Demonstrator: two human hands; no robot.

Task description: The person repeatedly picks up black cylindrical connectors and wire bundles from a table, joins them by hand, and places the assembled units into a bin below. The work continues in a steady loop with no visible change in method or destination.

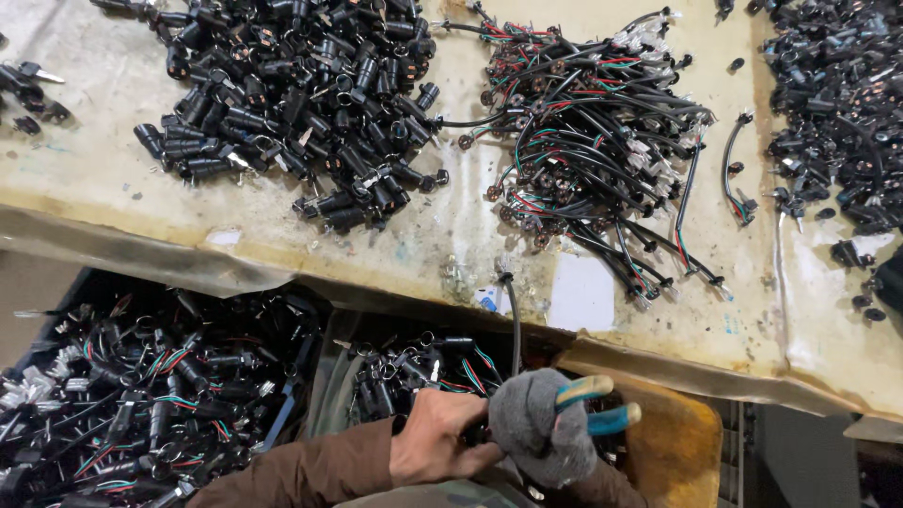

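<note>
Gripping blue-and-yellow-handled pliers (594, 403) in gloved right hand (538, 435), low at frame bottom below the surface (122, 179) edge. Bare left hand (438, 440) closing around a black cable (514, 325) just beside. Lying above: black connectors (301, 94), wired leads (593, 132).

A plain white rectangular paper label (581, 293) lies flat near the bench's front edge — beside it, a smaller blue-and-white sticker (487, 298).

The gloved right hand (538, 435) is hiding the pliers' (594, 403) jaws, and the bare left hand (435, 442) is covering whatever it grips. The bottom edge is cutting off both arms, and the right edge is cutting the far pile of plugs (837, 103).
</note>
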